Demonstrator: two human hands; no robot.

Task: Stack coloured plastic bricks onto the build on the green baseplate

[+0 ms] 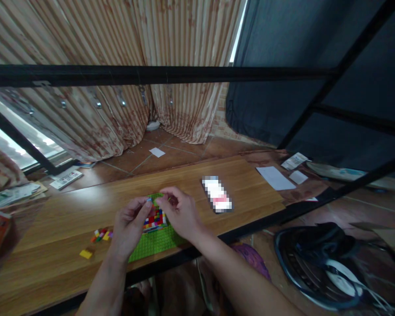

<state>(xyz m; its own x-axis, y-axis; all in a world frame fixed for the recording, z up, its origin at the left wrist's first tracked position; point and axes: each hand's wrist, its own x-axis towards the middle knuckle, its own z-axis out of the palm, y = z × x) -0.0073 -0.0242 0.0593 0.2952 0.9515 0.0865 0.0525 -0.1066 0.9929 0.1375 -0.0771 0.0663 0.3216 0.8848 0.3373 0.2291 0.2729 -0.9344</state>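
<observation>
A green studded baseplate [154, 242] lies near the table's front edge, with a built block of multicoloured toy bricks [158, 219] on it. Over the left side of the block, my left hand [133, 215] is closed, pinching a small light-blue brick [149, 199] between thumb and forefinger. My right hand [182, 210] curls over the block's far right corner, its fingers drawn together; whatever they hold is hidden. Both hands cover part of the block. Left of the baseplate sit a small pile of loose bricks [102, 235] and a separate yellow brick [86, 254].
On the wooden table [59, 228], a phone [216, 194] lies right of my hands. White paper [275, 177] is at the table's right end. A black metal bar [171, 262] runs along the front edge, and another rail [184, 75] crosses beyond the table.
</observation>
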